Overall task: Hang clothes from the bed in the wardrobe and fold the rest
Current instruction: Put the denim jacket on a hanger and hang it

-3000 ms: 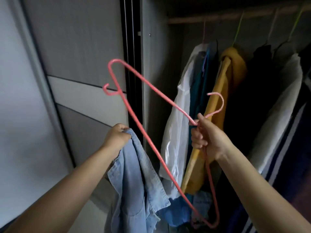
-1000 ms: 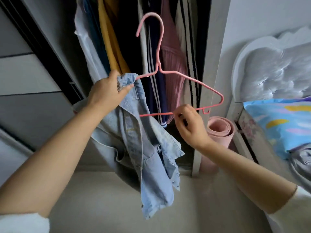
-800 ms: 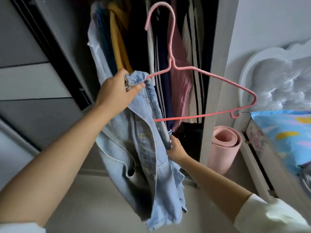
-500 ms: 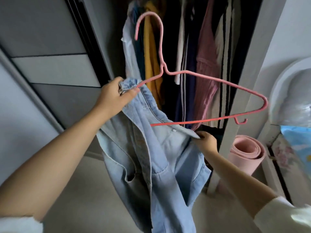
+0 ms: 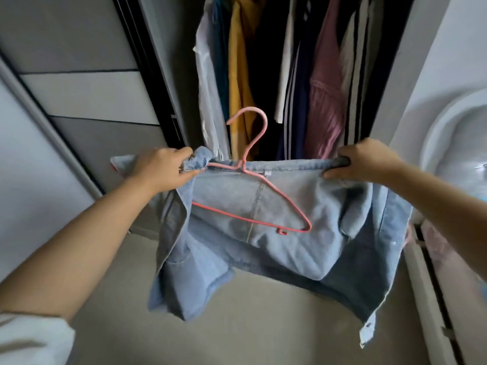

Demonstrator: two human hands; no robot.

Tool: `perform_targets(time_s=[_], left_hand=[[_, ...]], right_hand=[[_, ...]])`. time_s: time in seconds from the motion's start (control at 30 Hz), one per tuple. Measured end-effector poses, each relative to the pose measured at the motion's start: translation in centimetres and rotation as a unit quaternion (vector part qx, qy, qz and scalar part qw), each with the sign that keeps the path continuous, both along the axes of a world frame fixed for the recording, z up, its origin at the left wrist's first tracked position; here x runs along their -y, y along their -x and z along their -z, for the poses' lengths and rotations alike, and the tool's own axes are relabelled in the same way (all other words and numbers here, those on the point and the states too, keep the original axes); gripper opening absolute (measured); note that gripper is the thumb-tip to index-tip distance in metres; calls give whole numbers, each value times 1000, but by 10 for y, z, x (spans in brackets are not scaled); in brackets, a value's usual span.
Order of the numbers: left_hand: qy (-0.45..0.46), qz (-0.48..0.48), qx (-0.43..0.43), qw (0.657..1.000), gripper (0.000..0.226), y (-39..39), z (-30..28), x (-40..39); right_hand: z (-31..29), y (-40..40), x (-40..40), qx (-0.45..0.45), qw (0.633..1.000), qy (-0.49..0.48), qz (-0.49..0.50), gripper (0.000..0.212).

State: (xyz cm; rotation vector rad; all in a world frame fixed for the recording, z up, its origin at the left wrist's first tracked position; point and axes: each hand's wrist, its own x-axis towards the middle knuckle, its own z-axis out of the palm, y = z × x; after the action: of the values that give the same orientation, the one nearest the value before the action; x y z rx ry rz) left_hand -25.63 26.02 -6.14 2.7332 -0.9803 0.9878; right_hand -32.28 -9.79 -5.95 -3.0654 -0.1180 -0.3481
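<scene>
Hanging clothes behind denim jacket

The wardrobe opening is packed with hanging clothes — one dark gap shows between the yellow garment and the striped one. The spread denim jacket spans the front; bare floor lies open below.

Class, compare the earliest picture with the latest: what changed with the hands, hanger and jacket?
The right hand let go of the pink hanger and gripped the denim jacket collar, spreading it wide. The left hand still grips jacket and hanger.
</scene>
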Motion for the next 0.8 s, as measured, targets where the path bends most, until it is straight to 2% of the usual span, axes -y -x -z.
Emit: perform_targets(time_s=[0.07, 0.13, 0.23, 0.37, 0.5, 0.57, 0.6, 0.63, 0.7, 0.77, 0.8], left_hand=[[-17, -10, 20, 1000, 47, -2, 0, 11], [-13, -11, 28, 999, 45, -3, -3, 19], [22, 30, 44, 998, 46, -3, -13, 30], [0, 23, 96, 995, 41, 1, -26, 46], [-32, -8, 87, 996, 37, -6, -25, 60], [-26, -29, 82, 996, 36, -6, -22, 69], [-4, -43, 57, 997, 34, -3, -23, 77], [20, -55, 25, 998, 35, -1, -22, 83], [70, -76, -6, 995, 38, 2, -23, 90], [120, -84, -11, 989, 40, 8, -27, 92], [155, -81, -6, 985, 43, 8, -29, 90]], right_hand=[[-7, 4, -1, 31, 996, 58, 63, 48], [-6, 6, 0, 71, 989, 71, 108, 55], [-5, 7, -1, 72, 984, 37, 161, 55], [-8, 6, 1, 67, 979, 6, 194, 51], [-16, 10, 0, 70, 975, -38, 205, 40], [-22, 12, -6, 21, 971, -117, 209, 40], [-23, 12, -8, -6, 959, -187, 211, 41], [-22, 9, -12, -21, 937, -282, 206, 39], [-17, 6, -25, -11, 862, -476, 172, 29], [-7, 8, -36, -23, 811, -577, 97, 14], [-3, 11, -38, -43, 800, -596, 52, 10]])
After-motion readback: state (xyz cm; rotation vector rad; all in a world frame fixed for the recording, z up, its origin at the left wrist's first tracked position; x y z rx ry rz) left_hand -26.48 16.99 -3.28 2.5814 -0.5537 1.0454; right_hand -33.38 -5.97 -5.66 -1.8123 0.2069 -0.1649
